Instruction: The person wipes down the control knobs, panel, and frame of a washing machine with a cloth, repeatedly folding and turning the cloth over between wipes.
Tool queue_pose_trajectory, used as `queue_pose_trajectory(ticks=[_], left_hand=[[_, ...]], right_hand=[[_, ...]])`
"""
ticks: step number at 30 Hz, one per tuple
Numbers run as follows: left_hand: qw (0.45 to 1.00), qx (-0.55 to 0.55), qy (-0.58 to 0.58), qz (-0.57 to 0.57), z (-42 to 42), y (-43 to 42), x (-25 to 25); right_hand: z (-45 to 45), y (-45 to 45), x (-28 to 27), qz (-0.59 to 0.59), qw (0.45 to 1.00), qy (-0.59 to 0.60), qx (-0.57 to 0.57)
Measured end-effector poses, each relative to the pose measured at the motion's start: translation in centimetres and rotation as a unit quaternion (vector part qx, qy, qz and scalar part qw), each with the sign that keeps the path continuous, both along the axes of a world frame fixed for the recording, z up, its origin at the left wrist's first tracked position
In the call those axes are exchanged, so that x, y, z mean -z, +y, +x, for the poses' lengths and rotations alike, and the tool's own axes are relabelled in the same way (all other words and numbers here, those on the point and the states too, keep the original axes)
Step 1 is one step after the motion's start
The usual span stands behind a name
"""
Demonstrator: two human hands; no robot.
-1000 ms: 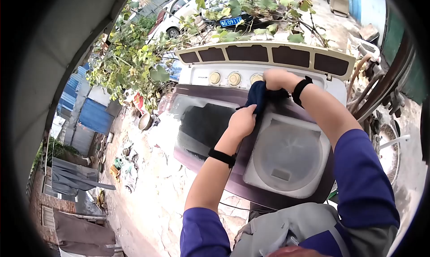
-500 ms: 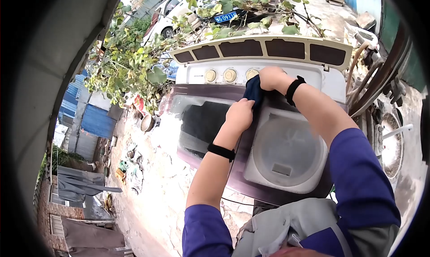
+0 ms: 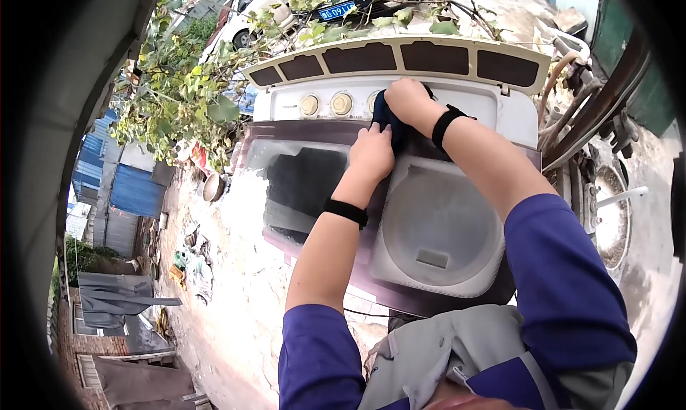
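My right hand (image 3: pixel 412 104) is closed on a dark blue cloth (image 3: pixel 384 118) at the control panel (image 3: pixel 284 111) of a twin-tub washing machine. Just below it, my left hand (image 3: pixel 372 153) grips the lower part of the same cloth, its fingers curled round the fabric. The cloth partly hides the rightmost visible knob (image 3: pixel 373 100); two more cream knobs show to its left. Beneath my hands are the machine's two lids: a dark see-through one (image 3: pixel 304 190) on the left and a round-windowed one (image 3: pixel 441 228) on the right.
A cream flap with brown panels (image 3: pixel 363 57) runs along the machine's back edge. Leafy vines (image 3: pixel 193 99) hang at the left and behind it. Pipes (image 3: pixel 575 99) stand close on the right. A metal bowl (image 3: pixel 213 187) lies on the ground at left.
The view has shifted, so the machine sits slightly further left and higher. Both hands still hold the cloth by the knobs; the right hand's wrist has turned a little.
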State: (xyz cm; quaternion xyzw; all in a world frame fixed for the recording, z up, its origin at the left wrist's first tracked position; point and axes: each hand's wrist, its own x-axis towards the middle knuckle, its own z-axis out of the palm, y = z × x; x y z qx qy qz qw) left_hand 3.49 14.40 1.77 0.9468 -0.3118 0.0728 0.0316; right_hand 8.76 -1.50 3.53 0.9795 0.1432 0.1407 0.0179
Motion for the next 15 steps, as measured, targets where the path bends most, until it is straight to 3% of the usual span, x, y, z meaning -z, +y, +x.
queue_pose_trajectory(ticks=[8,11,13,15], left_hand=[[1.000,-0.010,0.021,0.004,-5.6,2.0,0.3],[0.998,-0.018,0.063,0.018,-7.3,1.6,-1.3],[0.993,-0.019,0.118,0.008,-6.4,1.1,-2.5],[0.985,-0.018,0.173,-0.013,-4.4,0.2,-3.3]], right_hand=[[-2.2,2.1,1.0,-0.044,0.997,0.039,-0.052],[-0.9,-0.6,-0.1,0.091,0.979,0.157,-0.088],[-0.9,-1.9,-1.0,0.123,0.970,0.072,-0.195],[-1.7,-1.8,-3.4,0.039,0.960,-0.103,-0.256]])
